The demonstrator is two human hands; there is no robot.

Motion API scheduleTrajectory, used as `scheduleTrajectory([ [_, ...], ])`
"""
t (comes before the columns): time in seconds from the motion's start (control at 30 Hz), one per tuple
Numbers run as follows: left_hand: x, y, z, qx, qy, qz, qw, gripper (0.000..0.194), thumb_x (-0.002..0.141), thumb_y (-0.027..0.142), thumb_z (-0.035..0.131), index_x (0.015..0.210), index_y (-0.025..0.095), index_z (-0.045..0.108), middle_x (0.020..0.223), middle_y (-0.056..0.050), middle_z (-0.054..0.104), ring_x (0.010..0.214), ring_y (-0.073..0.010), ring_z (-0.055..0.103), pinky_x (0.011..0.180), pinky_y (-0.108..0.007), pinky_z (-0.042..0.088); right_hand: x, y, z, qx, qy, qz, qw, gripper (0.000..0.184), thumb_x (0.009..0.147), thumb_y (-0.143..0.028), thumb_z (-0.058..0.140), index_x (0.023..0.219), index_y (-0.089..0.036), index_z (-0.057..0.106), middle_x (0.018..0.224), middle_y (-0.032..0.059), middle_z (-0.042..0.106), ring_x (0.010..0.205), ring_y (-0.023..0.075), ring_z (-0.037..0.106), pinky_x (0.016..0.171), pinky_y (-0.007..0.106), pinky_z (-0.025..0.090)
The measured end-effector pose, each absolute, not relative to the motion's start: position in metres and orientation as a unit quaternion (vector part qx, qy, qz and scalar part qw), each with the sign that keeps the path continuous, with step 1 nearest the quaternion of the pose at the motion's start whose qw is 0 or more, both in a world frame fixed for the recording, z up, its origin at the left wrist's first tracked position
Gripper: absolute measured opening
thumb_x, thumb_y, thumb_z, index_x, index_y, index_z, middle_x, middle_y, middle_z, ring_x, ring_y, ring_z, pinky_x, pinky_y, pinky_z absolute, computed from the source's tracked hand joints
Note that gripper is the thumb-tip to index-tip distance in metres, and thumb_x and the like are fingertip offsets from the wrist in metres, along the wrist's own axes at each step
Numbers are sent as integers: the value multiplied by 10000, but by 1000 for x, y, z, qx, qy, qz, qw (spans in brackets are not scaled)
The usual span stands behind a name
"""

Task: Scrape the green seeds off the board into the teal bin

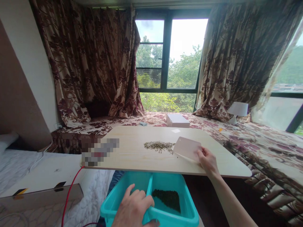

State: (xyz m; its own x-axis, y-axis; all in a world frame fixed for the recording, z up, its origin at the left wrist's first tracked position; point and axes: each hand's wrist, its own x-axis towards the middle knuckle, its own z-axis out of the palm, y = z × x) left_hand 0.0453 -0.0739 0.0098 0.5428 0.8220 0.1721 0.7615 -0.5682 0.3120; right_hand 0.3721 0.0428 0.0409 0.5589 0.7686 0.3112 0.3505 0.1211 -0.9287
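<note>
My right hand [207, 160] grips a pale, translucent plastic scraper [188, 148] by its right end, tilted over the board. The scraper's left edge is at the right end of a loose pile of small greenish-brown seeds or beans [158, 145]. They lie on a light wood-patterned tabletop [127, 157]. Below the near edge stands a turquoise two-compartment bin [189, 201]. My left hand [133, 206] is closed over its middle divider, fingers partly curled, thumb mostly hidden. Dark small grains [167, 199] lie in the right compartment; my hand hides part of the left one.
A blurred-out object [99, 153] with a red cable [71, 186] lies at the tabletop's left end. Behind are a white box [178, 120] and a small lamp [238, 109] on a flowered ledge. A bed [92, 189] with a flat carton [44, 183] is at left.
</note>
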Motion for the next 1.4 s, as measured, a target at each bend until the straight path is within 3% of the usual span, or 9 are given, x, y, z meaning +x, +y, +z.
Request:
scheduleTrajectory([
  [0.23, 52, -76, 7, 868, 468, 154, 67, 215, 710, 343, 732, 869, 250, 621, 795, 22, 617, 825, -213, 619, 1002, -586, 339, 373, 42, 38, -635, -448, 155, 610, 303, 647, -329, 562, 869, -169, 693, 764, 70, 749, 749, 235, 691, 720, 334, 522],
  [0.57, 46, -75, 17, 866, 466, 144, 111, 216, 730, 324, 712, 905, 256, 605, 858, 19, 622, 892, -226, 614, 1030, -584, 306, 376, 36, 35, -624, -425, 190, 627, 395, 636, -363, 581, 948, -143, 684, 819, 90, 750, 774, 239, 699, 672, 319, 532],
  [0.83, 44, -78, 16, 863, 462, 171, 113, 221, 738, 321, 705, 920, 265, 594, 862, 21, 626, 883, -222, 613, 1033, -571, 299, 373, 5, 36, -635, -413, 181, 627, 347, 638, -363, 592, 908, -165, 683, 763, 80, 750, 778, 250, 702, 736, 326, 532],
  [1.4, 44, -77, 11, 861, 462, 192, 96, 205, 727, 312, 681, 899, 267, 580, 839, 27, 616, 852, -205, 599, 1032, -541, 294, 361, 12, 40, -628, -440, 184, 615, 343, 641, -377, 583, 903, -175, 675, 802, 78, 761, 787, 261, 703, 683, 332, 535],
])
